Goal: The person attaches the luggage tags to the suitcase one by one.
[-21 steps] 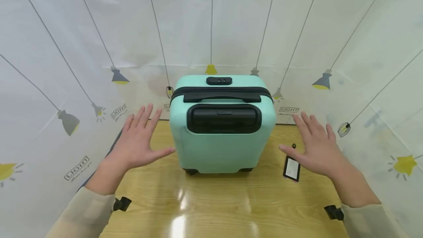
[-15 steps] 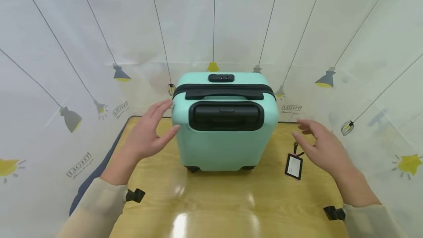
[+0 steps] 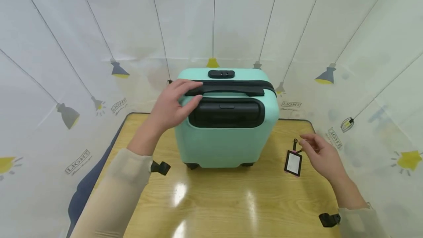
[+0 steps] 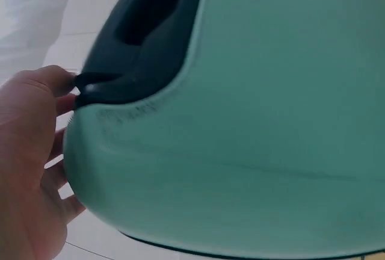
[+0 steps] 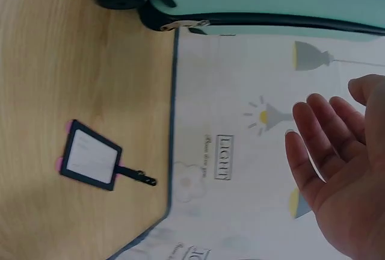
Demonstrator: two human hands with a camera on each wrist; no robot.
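A mint-green suitcase stands upright on the wooden table, with a black carry handle on top and a black recessed panel below it. My left hand is at the handle's left end, fingers extended over it and thumb lower; in the left wrist view the thumb meets the black trim at the suitcase's corner. I cannot see it curled round the handle. To the right lies a black-framed luggage tag with a white card and a short strap. My right hand, fingers loosely bent, hovers beside the strap, holding nothing.
The wooden table has a dark edge. Behind and at both sides hangs a pale sheet printed with lamps. A black combination lock sits on the suitcase top. Black straps show at both wrists.
My left hand has moved right and up from beside the suitcase to the handle's left end. My right hand has lowered toward the luggage tag, its spread fingers now loosely bent.
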